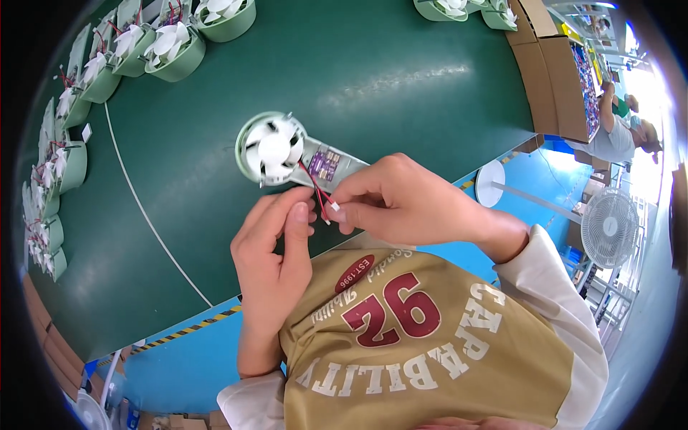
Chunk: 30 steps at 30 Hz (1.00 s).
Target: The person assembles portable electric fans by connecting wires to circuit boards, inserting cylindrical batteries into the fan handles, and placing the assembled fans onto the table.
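Observation:
A small handheld fan [275, 147] lies on the green table in front of me, its housing open at the handle. White blades sit in its pale green ring, and a purple circuit board [324, 164] shows in the handle. Red and black wires [315, 188] run from it toward me and end in small white connectors [335, 206]. My right hand [401, 201] pinches the wires close to a connector, beside the handle. My left hand [274, 233] is curled below the ring, thumb near the fingertips, close to the wires; what it grips, if anything, is hidden.
Several similar open fans [174, 54] line the table's left and far left edge, with more [450, 8] at the far side. A cardboard box [566, 86] of small parts stands far right, near another person [622, 132]. A white standing fan [609, 228] is on the right.

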Motion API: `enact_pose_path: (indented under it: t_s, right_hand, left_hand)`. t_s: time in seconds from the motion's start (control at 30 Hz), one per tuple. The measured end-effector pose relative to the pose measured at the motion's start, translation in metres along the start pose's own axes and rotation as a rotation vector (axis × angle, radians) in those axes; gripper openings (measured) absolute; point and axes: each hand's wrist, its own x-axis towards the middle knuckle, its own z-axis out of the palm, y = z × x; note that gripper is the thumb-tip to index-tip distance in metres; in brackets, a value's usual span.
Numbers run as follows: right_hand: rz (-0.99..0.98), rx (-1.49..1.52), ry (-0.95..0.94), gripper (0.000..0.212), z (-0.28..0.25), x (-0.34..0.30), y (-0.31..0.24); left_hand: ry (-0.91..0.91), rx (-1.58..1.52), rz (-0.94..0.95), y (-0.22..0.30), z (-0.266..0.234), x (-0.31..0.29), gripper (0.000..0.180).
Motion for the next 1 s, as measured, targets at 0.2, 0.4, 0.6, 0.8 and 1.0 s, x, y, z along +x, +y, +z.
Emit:
enact_pose_path:
  t_s: [0.2,0.4,0.6,0.8,1.0]
  right_hand:
    - [0.063,0.221,-0.020,0.019,0.004,0.003,0.007]
    - [0.093,0.183,-0.013,0.018,0.002,0.005,0.000]
    - [0.113,0.249,-0.008,0.018,0.006,0.007,0.003]
    - [0.116,0.373,0.006,0.017,0.010,0.009,0.002]
    - [0.158,0.420,-0.005,0.017,0.012,0.011,0.000]
  left_hand:
    - [0.125,0.002,0.052,0.001,0.007,-0.011,0.019]
    - [0.239,0.139,0.148,0.002,0.011,-0.017,0.020]
    - [0.234,0.157,0.160,0.002,0.012,-0.015,0.019]
    - [0.272,0.169,0.191,0.000,0.014,-0.016,0.021]
    - [0.293,0.171,0.249,0.003,0.014,-0.014,0.021]
